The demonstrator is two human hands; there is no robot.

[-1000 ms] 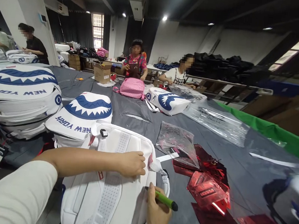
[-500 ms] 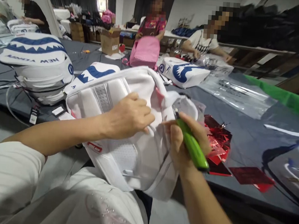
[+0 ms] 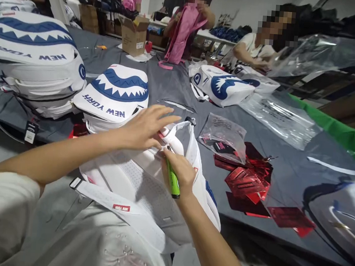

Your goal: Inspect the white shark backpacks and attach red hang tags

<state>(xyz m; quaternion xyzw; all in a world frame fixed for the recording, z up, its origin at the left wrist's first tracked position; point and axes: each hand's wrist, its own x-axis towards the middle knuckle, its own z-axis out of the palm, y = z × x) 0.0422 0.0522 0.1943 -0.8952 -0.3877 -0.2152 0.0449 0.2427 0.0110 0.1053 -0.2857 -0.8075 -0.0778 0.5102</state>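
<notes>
A white backpack leans over my lap against the table edge, its padded back and straps facing me. One strap with a red "NEW YORK" label hangs toward me. My left hand is over the top of the bag, fingers stretched and apart, close to the handle loop. In my right hand, a slim green-handled tool with a black end is gripped; its tip, by the top seam near my left fingers, is too small to make out.
White backpacks with blue shark-teeth prints lie left, some in a stack. Right are red foil sheets, a clear bag with a black tag and plastic sleeves. Across the table, one person lifts a pink backpack; another handles clear plastic.
My left hand has gone from a closed grip to spread fingers. My right hand moved left with the tool. The backpack tipped lower toward me. Across the table, the pink backpack was raised and turned.
</notes>
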